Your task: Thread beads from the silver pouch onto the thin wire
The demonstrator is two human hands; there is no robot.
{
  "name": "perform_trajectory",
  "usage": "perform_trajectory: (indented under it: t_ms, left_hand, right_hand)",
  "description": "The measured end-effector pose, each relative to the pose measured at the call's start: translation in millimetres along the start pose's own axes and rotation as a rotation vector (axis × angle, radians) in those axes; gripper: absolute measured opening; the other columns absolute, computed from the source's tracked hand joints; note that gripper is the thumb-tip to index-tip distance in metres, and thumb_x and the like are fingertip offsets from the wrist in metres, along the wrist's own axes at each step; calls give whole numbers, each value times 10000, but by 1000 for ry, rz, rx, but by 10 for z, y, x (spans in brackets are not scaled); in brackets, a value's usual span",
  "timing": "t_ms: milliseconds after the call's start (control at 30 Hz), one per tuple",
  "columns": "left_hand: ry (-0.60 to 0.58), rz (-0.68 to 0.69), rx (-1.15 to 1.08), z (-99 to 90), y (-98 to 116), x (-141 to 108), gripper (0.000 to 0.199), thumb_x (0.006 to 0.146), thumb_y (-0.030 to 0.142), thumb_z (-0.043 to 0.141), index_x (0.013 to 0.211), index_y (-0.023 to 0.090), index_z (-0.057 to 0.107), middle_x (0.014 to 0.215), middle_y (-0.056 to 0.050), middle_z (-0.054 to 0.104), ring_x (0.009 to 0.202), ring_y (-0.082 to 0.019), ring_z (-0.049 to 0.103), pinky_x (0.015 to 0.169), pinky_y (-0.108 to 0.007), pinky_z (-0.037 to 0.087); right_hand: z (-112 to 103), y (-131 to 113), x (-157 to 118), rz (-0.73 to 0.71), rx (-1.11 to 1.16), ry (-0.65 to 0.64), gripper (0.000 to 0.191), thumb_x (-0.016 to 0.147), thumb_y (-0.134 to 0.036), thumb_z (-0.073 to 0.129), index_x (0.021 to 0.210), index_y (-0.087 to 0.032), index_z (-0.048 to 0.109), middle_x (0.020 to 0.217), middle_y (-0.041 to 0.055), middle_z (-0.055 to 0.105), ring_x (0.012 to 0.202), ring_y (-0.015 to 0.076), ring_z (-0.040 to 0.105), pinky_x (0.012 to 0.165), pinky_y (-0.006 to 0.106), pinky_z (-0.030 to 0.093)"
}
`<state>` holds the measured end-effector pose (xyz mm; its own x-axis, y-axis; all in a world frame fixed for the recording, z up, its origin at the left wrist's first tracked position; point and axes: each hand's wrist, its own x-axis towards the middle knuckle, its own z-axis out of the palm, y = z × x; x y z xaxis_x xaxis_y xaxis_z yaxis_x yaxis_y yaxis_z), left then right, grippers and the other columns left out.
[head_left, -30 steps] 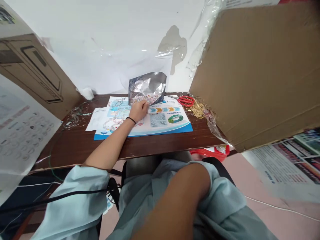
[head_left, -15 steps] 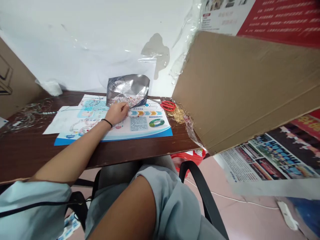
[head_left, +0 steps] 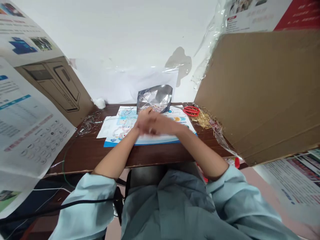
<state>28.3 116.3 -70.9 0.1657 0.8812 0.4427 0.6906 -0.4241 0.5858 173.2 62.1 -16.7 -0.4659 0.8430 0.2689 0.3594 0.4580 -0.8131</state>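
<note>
My left hand (head_left: 143, 119) is over the printed sheet, at the lower left edge of the silver bag (head_left: 162, 95), which lies open with small beads (head_left: 158, 108) in it. Across it, nearer the camera, comes my right hand (head_left: 160, 124), smeared by motion. The two hands overlap, and the fingers of both are too blurred or covered to make out. Under them lies the blue-edged printed sheet (head_left: 120, 141), with a clear beaded string (head_left: 120, 131) on its left part.
Red-handled scissors (head_left: 191, 111) and a heap of gold pins (head_left: 203, 120) lie right of the sheet. Tangled clear thread (head_left: 88, 123) is at the left. Cardboard panels (head_left: 262, 90) stand on both sides, and a white wall behind.
My right hand has come up from near my lap and now overlaps my left hand over the sheet. The camera view has turned to the left.
</note>
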Motion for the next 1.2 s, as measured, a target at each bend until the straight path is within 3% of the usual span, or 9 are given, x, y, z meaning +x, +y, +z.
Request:
perform_trajectory:
  t_ms: [133, 300, 467, 533, 633, 733, 867, 967, 1200]
  left_hand:
    - [10, 45, -2, -15, 19, 26, 269, 962, 322, 453, 833, 187, 648, 763, -39, 636, 742, -164, 537, 755, -304, 397]
    - [-6, 89, 46, -10, 24, 36, 285, 948, 307, 467, 757, 185, 640, 727, -41, 631, 698, -163, 516, 702, -298, 375]
    - [2, 109, 41, 2, 57, 29, 282, 949, 317, 473, 799, 184, 671, 773, -48, 675, 718, -166, 546, 718, -296, 389]
    - [2, 120, 54, -10, 72, 33, 299, 954, 326, 464, 791, 185, 672, 778, -53, 677, 731, -174, 557, 734, -303, 399]
    - [20, 112, 119, -67, 53, 55, 318, 963, 328, 440, 814, 188, 683, 803, -73, 681, 793, -203, 580, 780, -323, 420]
    - [14, 84, 222, -131, -36, 83, 306, 955, 278, 426, 883, 186, 710, 894, -112, 701, 915, -251, 601, 839, -358, 436]
    - [-129, 98, 339, -119, -186, 89, 305, 883, 143, 448, 917, 168, 751, 1058, -165, 712, 1056, -302, 593, 940, -422, 434]
    - [-169, 78, 406, -61, -247, 81, 309, 873, 155, 465, 873, 166, 775, 1104, -188, 704, 1109, -332, 581, 994, -471, 421]
    - [-160, -1, 432, -41, -255, 106, 260, 841, 141, 499, 827, 143, 758, 1049, -212, 701, 1121, -347, 581, 930, -449, 475]
  right_hand:
    - [-207, 478, 173, 72, -128, 206, 293, 992, -394, 482, 855, -183, 631, 894, 60, 703, 837, 175, 623, 733, 292, 496]
    - [-126, 854, 194, 65, 109, 111, 360, 947, -528, 535, 886, -189, 641, 884, 49, 741, 708, 144, 597, 605, 251, 450]
    - [-94, 790, 162, 36, 70, 158, 195, 873, -344, 645, 981, -186, 678, 781, 14, 717, 696, 143, 599, 642, 252, 447]
    - [-120, 755, 147, 8, -114, 236, 88, 858, -245, 622, 886, -186, 681, 765, 12, 700, 720, 154, 594, 712, 278, 456]
    - [-169, 723, 121, -12, -293, 430, 120, 873, -213, 584, 779, -194, 655, 766, 21, 673, 758, 171, 585, 782, 312, 456]
    - [-219, 723, 115, 7, -179, 620, 147, 925, -244, 533, 843, -206, 649, 803, 29, 666, 774, 168, 598, 792, 320, 480]
    - [-255, 776, 161, 78, 99, 758, 216, 993, -373, 468, 939, -227, 618, 909, 50, 652, 799, 160, 625, 697, 299, 527]
    - [-219, 806, 195, 115, 248, 767, 233, 983, -427, 503, 911, -228, 598, 893, 46, 626, 834, 159, 633, 665, 277, 549]
    - [-36, 784, 182, 229, 400, 706, 131, 894, -290, 599, 800, -199, 596, 826, 23, 642, 770, 133, 603, 616, 229, 505]
